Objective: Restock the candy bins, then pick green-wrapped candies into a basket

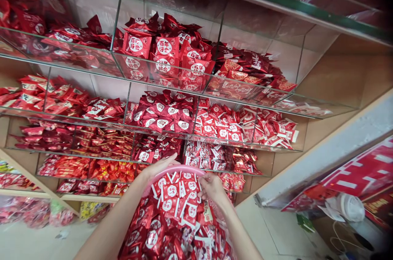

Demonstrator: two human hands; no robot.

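Observation:
A pink basket (181,167) full of small red-and-white packets (172,192) is in front of me, its far rim facing the shelves. My left hand (159,166) is closed on the rim at the left, with the fingers passing behind it. At the right end of the rim, my right hand (211,186) grips the edge, and some of its fingers curl inside over the packets. Darker red packets (153,237) fill the near left part of the basket. My forearms cover the basket's sides.
Glass-divided shelves (159,129) with heaps of red packets rise ahead. A thick glass edge (260,0) juts out above. Below left are bagged goods (37,213). At the right, a white roll (351,206) and a cord lie near red printed sheets (359,174). The floor is tiled.

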